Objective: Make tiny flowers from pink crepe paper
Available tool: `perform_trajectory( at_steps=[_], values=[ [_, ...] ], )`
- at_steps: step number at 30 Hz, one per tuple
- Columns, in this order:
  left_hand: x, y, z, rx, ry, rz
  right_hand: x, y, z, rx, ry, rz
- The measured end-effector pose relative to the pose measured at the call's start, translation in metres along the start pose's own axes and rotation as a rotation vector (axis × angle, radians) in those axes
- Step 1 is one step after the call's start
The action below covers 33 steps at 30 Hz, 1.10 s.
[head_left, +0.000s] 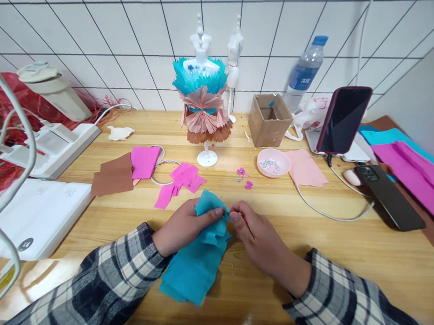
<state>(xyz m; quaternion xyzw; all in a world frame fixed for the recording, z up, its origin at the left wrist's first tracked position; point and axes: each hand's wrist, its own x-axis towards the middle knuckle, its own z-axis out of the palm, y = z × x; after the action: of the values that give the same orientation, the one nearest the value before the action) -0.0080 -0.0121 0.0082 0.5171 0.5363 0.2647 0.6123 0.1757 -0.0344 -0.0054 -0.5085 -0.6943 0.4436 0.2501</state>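
Low over the near edge of the wooden desk point(346, 243), both hands meet at a crumpled teal tissue sheet point(197, 261): the left hand point(184, 227) grips its upper edge with thumb on top, and the right hand point(258, 238) pinches the same edge with curled fingertips. Behind them stand a small mannequin point(204, 101) in fringed paper layers, pink scraps point(183, 177), a cardboard box point(270, 119) and a white tiled wall point(100, 18).
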Motion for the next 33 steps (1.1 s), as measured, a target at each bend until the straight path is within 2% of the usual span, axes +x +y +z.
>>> perform_trajectory(
  at_steps=[11,20,33],
  values=[
    [-0.0031,0.0052,0.0024,-0.029,0.000,-0.049,0.0004,0.0010,0.0026,-0.006,0.015,0.014],
    [-0.0023,0.0062,0.0026,-0.020,0.005,-0.030,0.0008,0.0007,0.0033,-0.025,0.025,0.008],
    [-0.0004,-0.0004,0.0001,-0.042,-0.008,-0.048,-0.0011,0.0005,0.0020,-0.035,0.024,-0.001]
  ],
)
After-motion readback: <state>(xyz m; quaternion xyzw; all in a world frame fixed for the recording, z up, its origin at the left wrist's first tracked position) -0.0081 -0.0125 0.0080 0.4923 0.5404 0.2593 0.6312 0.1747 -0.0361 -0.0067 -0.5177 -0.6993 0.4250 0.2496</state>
